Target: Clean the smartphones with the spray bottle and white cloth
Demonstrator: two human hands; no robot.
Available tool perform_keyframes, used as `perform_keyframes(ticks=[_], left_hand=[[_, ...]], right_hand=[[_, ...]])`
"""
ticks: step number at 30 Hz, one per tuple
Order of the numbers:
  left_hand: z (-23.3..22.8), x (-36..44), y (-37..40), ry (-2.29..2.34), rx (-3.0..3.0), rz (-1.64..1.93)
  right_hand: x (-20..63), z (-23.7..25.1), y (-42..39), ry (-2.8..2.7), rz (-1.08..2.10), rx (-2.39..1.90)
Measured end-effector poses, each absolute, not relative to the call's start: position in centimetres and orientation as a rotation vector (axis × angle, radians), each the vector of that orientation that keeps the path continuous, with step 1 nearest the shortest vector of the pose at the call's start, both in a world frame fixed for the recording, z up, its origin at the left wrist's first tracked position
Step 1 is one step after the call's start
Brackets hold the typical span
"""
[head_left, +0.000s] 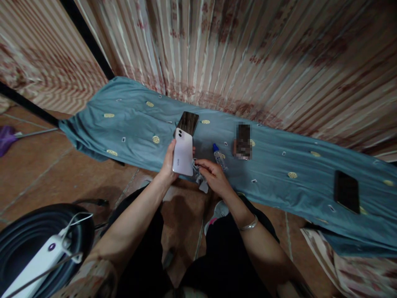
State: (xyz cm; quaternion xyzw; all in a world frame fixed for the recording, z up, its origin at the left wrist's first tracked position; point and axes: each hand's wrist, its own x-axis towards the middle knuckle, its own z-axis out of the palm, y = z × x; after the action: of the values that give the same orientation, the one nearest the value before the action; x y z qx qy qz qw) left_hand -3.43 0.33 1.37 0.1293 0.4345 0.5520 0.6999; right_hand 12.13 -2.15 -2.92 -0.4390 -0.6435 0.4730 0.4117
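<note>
My left hand is closed around a pale smartphone, with its back and two camera lenses facing up. Just right of the phone's lower edge, my right hand pinches a crumpled grey cloth, which hangs down from the fingers. Beyond the pale phone lies a dark, shiny phone, partly covered by it. A small clear bottle with a blue cap rests on the teal sheet, close to my right hand.
A pixelated dark object lies right of the bottle. Farther right is a black phone. A pleated curtain hangs behind the sheet. On the floor at left are a coiled black hose and a white power strip.
</note>
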Motion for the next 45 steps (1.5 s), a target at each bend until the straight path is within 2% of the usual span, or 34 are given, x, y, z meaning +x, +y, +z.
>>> perform_keyframes(ticks=[6, 31, 45], left_hand=[[1.4, -3.4, 0.5, 0.977, 0.261, 1.25], [0.2, -3.5, 1.1, 1.151, 0.38, 1.419], [0.4, -2.9, 1.1, 1.224, 0.364, 1.301]], right_hand=[[12.3, -2.5, -2.5, -1.585, 1.3, -1.104], [10.7, -1.8, -3.6, -1.492, 1.416, -1.077], [10.1, -0.3, -3.7, -1.335, 1.578, -0.934]])
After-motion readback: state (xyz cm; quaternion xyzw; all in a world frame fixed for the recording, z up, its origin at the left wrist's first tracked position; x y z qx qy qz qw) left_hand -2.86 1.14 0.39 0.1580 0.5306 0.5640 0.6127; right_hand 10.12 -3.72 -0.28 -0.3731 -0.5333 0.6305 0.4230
